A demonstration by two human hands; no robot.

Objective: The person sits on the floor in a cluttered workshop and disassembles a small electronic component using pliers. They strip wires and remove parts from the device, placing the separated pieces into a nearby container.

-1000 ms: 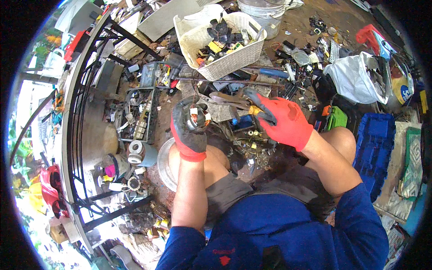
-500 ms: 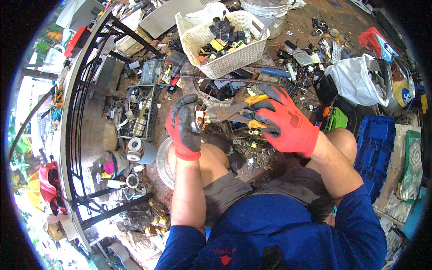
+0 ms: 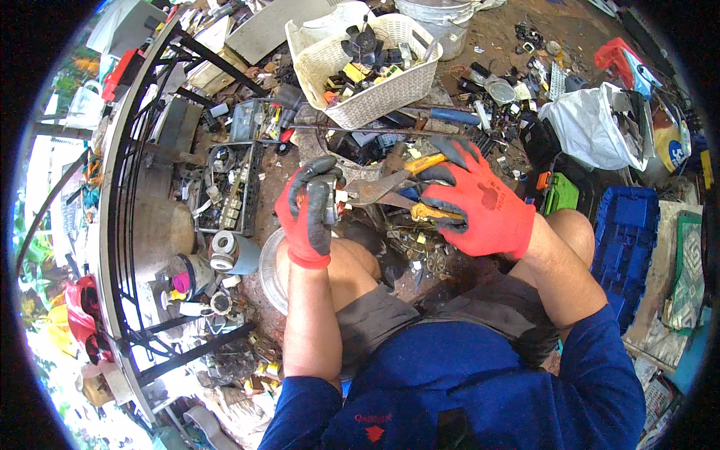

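My left hand, in a red glove with dark grip coating, is closed around a small round metal part that looks like a motor piece. Reddish-copper and whitish bits show at its edge. In my right hand, gloved alike, is a pair of tin snips with worn metal blades and yellow handles. The handles stand apart, with my fingers wrapped over both. The blade tips point left and meet the part's right side; exactly what lies between them is too small to make out. Both hands are above my knees.
Ahead stands a cream basket with a black fan and mixed scrap. A grey crate of small parts and a blue-grey cylinder sit left, beside a black metal frame. Right are a white sack and a blue plastic case.
The snips' handles have spread slightly wider. The round part has turned a little in my left hand, and its copper bits show differently. Both hands keep their holds.
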